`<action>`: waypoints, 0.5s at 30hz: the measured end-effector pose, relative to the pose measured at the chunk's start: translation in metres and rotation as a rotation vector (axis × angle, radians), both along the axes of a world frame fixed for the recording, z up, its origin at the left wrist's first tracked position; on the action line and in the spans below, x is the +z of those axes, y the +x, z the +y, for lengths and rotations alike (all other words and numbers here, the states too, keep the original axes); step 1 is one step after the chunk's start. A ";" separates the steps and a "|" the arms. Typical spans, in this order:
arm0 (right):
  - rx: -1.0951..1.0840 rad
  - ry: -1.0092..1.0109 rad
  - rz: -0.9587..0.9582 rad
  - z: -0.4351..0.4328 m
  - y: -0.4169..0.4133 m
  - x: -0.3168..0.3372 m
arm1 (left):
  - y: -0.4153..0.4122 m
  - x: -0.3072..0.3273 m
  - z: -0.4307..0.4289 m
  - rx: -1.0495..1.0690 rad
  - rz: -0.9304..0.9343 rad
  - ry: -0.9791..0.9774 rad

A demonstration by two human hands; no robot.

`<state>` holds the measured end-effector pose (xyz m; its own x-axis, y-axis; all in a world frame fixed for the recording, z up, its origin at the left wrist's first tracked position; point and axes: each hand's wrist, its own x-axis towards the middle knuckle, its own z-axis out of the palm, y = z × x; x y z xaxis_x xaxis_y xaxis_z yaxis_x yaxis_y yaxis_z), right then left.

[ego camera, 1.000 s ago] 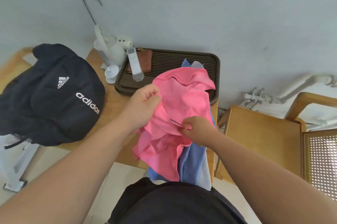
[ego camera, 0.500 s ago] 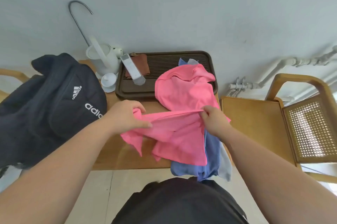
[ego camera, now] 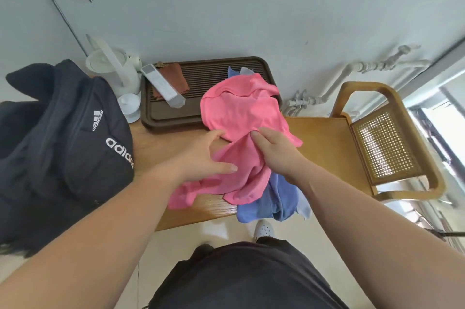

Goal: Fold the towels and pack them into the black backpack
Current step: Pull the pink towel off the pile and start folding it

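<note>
Gripping the pink towel [ego camera: 239,112] near its middle, the right hand [ego camera: 275,155] has its fingers curled into the cloth. The left hand [ego camera: 201,157] lies spread just beside it, fingers fairly straight, thumb laid across a fold. The towel is crumpled, and its long axis runs from the brown tray [ego camera: 201,74] at the back to the front edge of the bench [ego camera: 319,140], where the blue towel [ego camera: 271,200] beneath it hangs over. The black backpack [ego camera: 63,137] lies to the left, nearer the left hand, with bare bench between; its opening is not visible. Folding flat looks awkward over the tray's rim. A white kettle [ego camera: 113,67] stands behind.
</note>
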<state>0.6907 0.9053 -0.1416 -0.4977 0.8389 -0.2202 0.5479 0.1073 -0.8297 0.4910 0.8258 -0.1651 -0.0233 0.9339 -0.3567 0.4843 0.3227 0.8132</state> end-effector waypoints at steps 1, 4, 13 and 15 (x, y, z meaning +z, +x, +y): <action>0.059 0.028 -0.016 -0.005 -0.006 0.001 | 0.012 -0.003 0.004 0.018 -0.093 0.059; 0.158 0.107 -0.048 -0.012 -0.012 -0.002 | 0.031 -0.006 0.011 0.060 -0.213 0.124; 0.390 -0.080 -0.627 -0.007 0.048 -0.025 | -0.007 -0.003 0.009 0.141 0.027 0.209; 0.387 -0.065 -0.768 -0.003 0.062 -0.030 | -0.016 0.000 0.009 -0.049 0.059 -0.033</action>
